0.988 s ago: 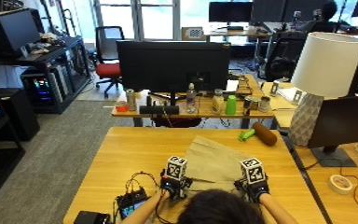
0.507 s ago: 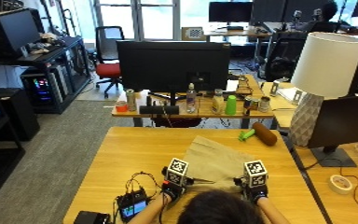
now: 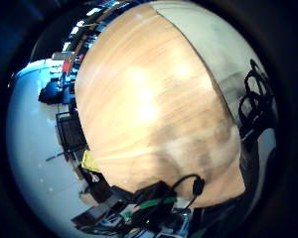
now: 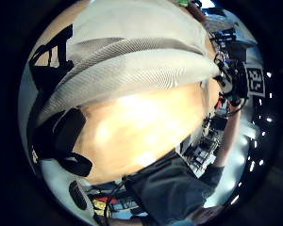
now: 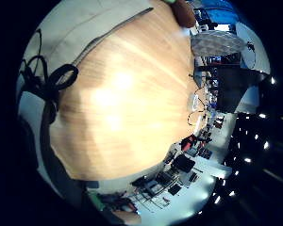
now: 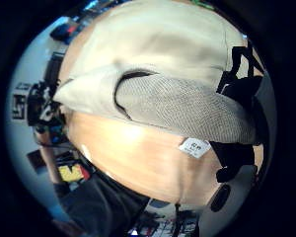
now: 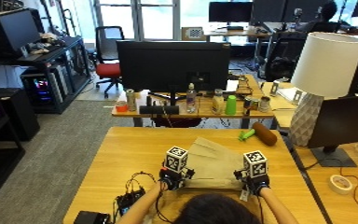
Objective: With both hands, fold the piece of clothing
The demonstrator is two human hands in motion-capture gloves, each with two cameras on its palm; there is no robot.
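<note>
One beige garment (image 7: 213, 158) is lying on the wooden table (image 7: 117, 154), toward its near edge in front of the person. The left hand (image 7: 171, 178) is pinching the garment's near left corner and the right hand (image 7: 254, 183) is pinching its near right corner, the hem lifting off the wood. To fold well, both corners should probably be travelling level and together toward the far edge. Beyond the garment, one brown roller (image 7: 265, 134) and one green item (image 7: 246, 135) are lying near the table's far right corner.
</note>
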